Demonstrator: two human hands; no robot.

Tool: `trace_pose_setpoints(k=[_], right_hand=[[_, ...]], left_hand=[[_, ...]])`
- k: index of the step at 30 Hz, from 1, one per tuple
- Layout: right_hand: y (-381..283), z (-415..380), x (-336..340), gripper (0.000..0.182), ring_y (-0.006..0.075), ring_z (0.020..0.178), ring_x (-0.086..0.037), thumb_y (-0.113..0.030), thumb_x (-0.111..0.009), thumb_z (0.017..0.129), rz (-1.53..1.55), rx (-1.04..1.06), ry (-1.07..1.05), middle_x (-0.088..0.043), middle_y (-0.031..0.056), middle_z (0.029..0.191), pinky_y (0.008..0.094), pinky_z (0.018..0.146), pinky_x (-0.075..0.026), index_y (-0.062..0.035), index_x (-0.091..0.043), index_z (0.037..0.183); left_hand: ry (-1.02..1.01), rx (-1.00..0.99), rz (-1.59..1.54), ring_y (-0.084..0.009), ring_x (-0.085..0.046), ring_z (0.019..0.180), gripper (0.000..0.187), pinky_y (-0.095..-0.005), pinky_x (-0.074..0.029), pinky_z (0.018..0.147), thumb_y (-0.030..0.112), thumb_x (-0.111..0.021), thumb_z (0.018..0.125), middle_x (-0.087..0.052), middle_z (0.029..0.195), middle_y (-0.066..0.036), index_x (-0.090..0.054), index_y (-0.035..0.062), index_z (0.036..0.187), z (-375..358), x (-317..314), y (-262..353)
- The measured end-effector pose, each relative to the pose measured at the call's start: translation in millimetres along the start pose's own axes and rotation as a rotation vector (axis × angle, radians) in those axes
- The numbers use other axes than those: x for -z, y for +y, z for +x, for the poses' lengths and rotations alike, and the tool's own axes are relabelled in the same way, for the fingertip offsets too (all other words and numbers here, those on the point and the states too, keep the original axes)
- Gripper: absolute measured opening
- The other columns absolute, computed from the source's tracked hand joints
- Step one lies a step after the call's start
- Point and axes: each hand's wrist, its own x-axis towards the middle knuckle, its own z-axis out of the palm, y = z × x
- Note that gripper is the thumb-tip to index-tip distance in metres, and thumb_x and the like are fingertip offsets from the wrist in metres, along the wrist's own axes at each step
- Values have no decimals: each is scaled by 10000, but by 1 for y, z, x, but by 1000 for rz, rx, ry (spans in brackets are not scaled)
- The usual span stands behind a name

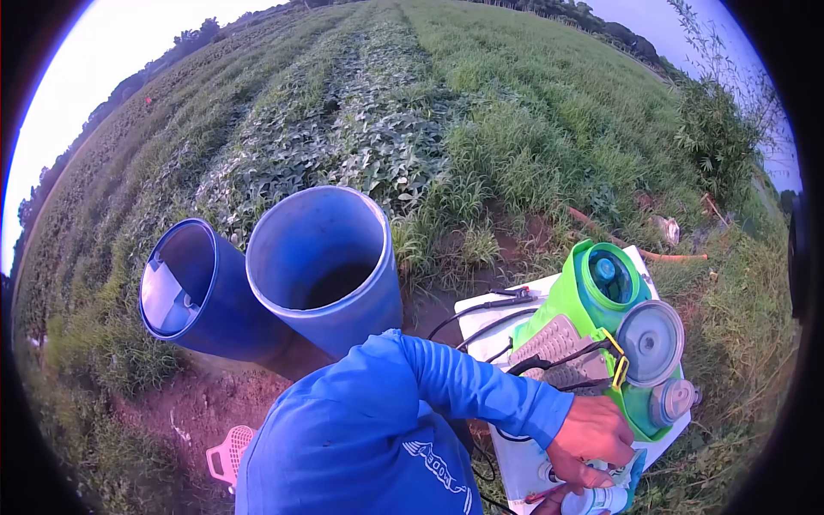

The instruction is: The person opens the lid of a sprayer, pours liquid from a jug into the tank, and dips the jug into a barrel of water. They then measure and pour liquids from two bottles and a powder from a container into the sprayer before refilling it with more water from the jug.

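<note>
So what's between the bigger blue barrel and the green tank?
In the head view: muddy ground, then black hoses on a white board, between the barrel and the green tank.

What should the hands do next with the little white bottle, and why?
I think the left hand should steady the small white bottle first. The bottle is right by that hand, with the green tank and round grey lid crowding the space nearby, so a bump might knock it.
</note>
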Motion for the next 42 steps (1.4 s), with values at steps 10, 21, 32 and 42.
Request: trace_pose_setpoints(k=[10, 21, 32, 42], right_hand=[[28, 2, -14, 648, 294, 1058, -645, -351, -748, 812, -277, -151, -45, -645, 175, 1165, 430, 886, -562, 22, -557, 1306], [49, -4, -15, 667, 285, 1029, -661, -292, -793, 768, -478, -232, -142, -652, 170, 1168, 426, 884, -556, 9, -556, 1315], [82, -9, -16, 701, 276, 1000, -677, -234, -838, 725, -743, -173, -283, -659, 166, 1171, 421, 882, -551, -4, -556, 1324], [111, -3, -52, 726, 252, 1011, -676, -168, -856, 685, -1211, 93, -285, -677, 155, 1143, 396, 907, -529, 23, -549, 1314]], left_hand=[[81, -94, 33, -438, -622, 720, 399, -532, -472, 621, 386, -697, 804, -577, 730, -187, -580, 6, 785, 0, -4, -8], [-231, -340, 128, -366, -672, 686, 410, -480, -519, 542, 461, -622, 886, -631, 731, -125, -600, 67, 777, -27, -8, -24], [-208, -12, 425, -385, -668, 577, 269, -482, -524, 511, 342, -617, 718, -610, 545, -132, -625, 97, 605, -63, 17, -34], [-295, 848, 587, -397, -697, 629, 420, -477, -573, 579, 463, -623, 782, -672, 637, -170, -687, 68, 656, -107, 9, -35]])
